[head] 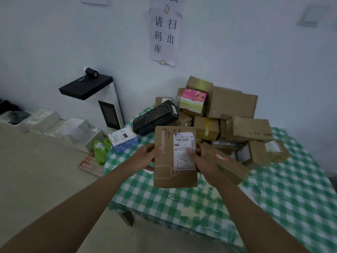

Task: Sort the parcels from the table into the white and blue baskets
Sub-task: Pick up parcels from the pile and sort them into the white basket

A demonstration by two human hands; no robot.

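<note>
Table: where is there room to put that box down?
The tablecloth is bare at the near right, between the held box and the table's front edge. Crowded: the pile at the back by the wall, and the left corner round the blue box.

Paper sign on wall; black-topped white machine beneath.

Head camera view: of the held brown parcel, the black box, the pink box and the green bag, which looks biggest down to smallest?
1. Held brown parcel, though it is nearest the camera.
2. Black box.
3. Pink box and green bag: too alike to rank.
</note>
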